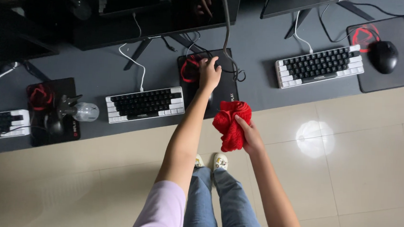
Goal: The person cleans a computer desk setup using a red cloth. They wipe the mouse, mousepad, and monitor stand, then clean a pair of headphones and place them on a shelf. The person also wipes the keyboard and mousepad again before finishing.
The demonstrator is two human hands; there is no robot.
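**Reaching over a cable-strewn counter, cloth in the other hand**

Looking down from the head camera, the person's left hand (209, 73) rests fingers-down on something at the middle mouse pad (222, 93); what lies under it is hidden, so whether it is closed on a mouse cannot be told. The right hand (249, 137) is clamped on a bunched red cloth (231, 124), held in the air just past the counter (262, 47) edge, above the tiled floor (363, 156). The hands are apart.

The likely trouble is the dark cable (225, 31) that hangs down past the monitor (171, 9) and loops beside the left hand: a sideways sweep could snag it and drag whatever it feeds. A loose fold of cloth could also catch on it.

To the left of the pad lies a black-and-white keyboard (145, 104), its white lead running up behind. Further left, a small spray bottle (83, 112) lies tipped on another pad and looks as if a nudge would roll it. To the right are a second keyboard (320, 64) and a black mouse (384, 55), well apart from both hands.
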